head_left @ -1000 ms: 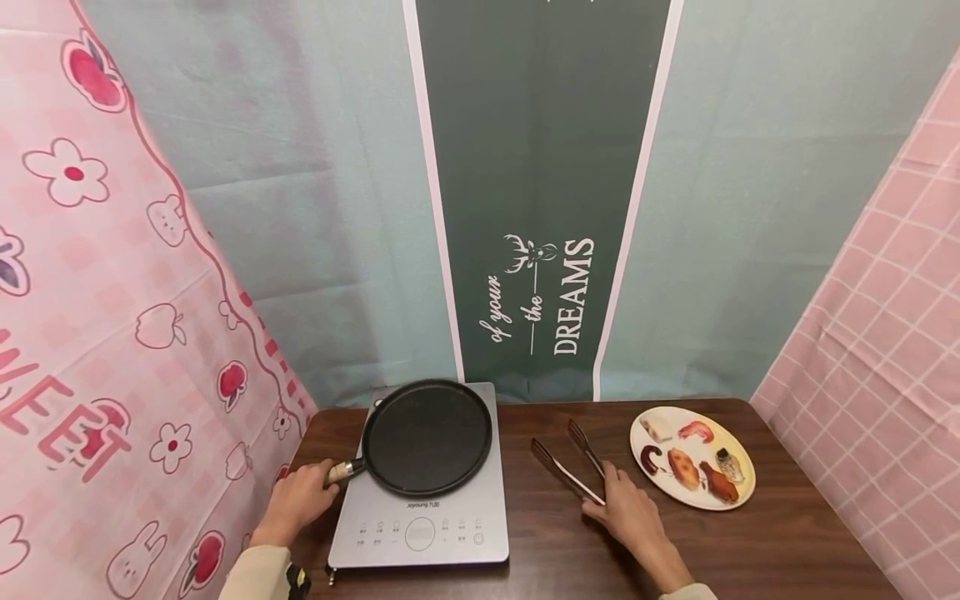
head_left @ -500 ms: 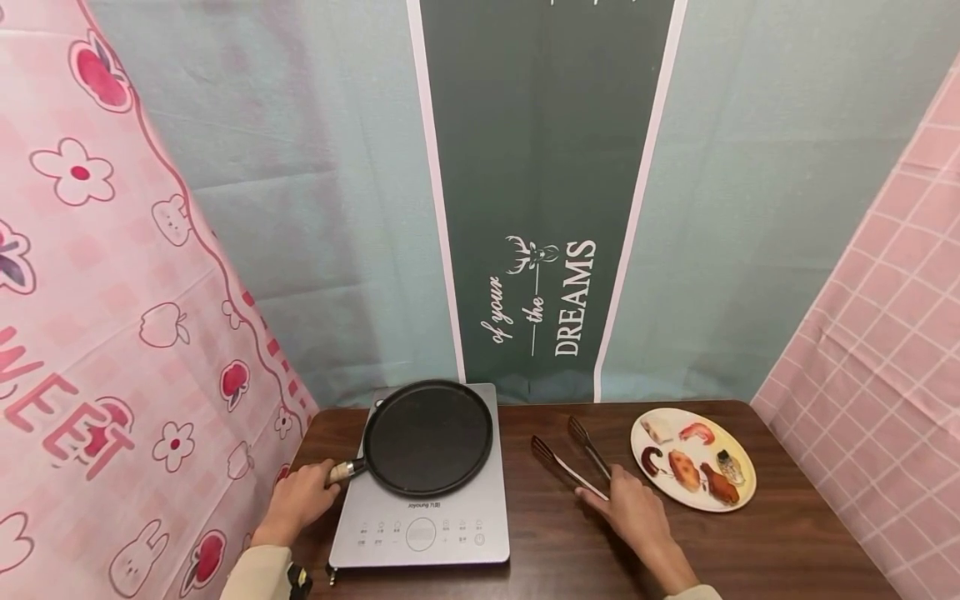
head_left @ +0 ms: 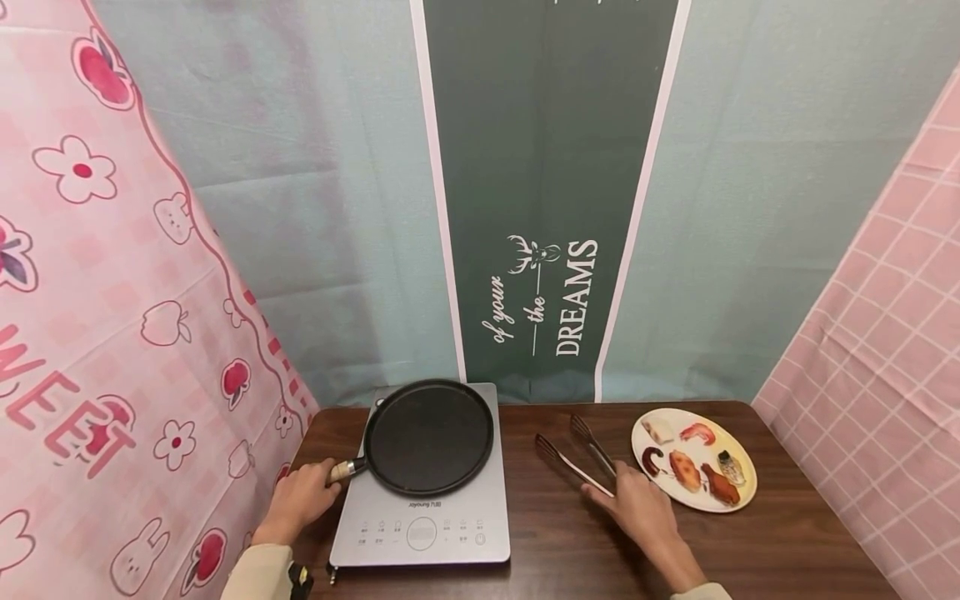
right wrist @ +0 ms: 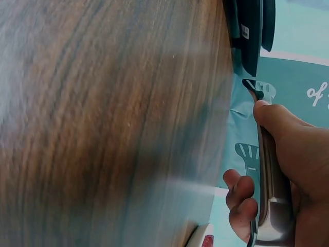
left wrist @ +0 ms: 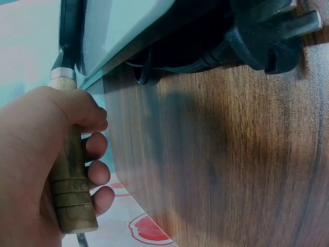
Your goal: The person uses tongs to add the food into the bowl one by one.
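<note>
A flat round black griddle pan (head_left: 429, 437) lies on a silver induction cooktop (head_left: 465, 515). My left hand (head_left: 303, 498) grips the pan's wooden handle (left wrist: 72, 193), fingers and thumb curled round it in the left wrist view. To the right of the cooktop, my right hand (head_left: 647, 510) holds metal tongs (right wrist: 270, 175) low over the table, their two arms spread apart and pointing forward. In the right wrist view the thumb lies along one arm, with curled fingers at the other. Nothing sits between the slotted tong heads. The right hand is just left of an oval plate (head_left: 673, 442).
Several food pieces lie on the plate, among them a shrimp (head_left: 699, 432), a dark curved sausage (head_left: 654, 461) and a brown drumstick-like piece (head_left: 720, 485). Wood-grain table (head_left: 547, 542) surrounds the cooktop. Patterned cloths hang behind and on both sides.
My right hand has shifted slightly to the right, its grip on the tongs a little changed. The left hand, pan, cooktop and plate stay where they were.
</note>
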{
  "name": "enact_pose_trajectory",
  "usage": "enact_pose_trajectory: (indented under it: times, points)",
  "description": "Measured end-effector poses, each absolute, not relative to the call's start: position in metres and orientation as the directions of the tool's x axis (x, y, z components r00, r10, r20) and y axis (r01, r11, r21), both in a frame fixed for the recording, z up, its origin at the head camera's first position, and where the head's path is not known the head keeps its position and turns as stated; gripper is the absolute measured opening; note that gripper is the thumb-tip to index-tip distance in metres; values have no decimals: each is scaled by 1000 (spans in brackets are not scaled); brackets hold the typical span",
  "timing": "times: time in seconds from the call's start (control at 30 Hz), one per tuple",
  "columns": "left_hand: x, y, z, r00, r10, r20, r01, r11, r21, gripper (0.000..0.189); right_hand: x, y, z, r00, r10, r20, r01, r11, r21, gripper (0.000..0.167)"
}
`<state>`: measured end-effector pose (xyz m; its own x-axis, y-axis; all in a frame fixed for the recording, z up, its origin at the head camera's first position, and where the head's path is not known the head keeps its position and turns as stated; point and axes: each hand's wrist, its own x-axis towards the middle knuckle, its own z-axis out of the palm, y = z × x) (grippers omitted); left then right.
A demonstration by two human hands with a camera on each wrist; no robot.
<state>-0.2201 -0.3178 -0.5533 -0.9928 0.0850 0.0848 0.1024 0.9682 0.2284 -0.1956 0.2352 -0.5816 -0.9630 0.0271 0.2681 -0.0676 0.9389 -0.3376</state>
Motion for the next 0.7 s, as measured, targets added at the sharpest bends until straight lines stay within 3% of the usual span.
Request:
enact_pose_trajectory:
  times: [0.2, 0.7]
  points:
    - [-220, -318, -553, -993, 87, 84, 104, 968, 229, 17, -196, 243, -577, -942, -4, 335, -113, 945, -307, 59]
    - [-220, -318, -552, -995, 76, 59, 88, 971, 223, 16, -199, 265, -570, -939, -4, 345, -107, 954, -279, 60]
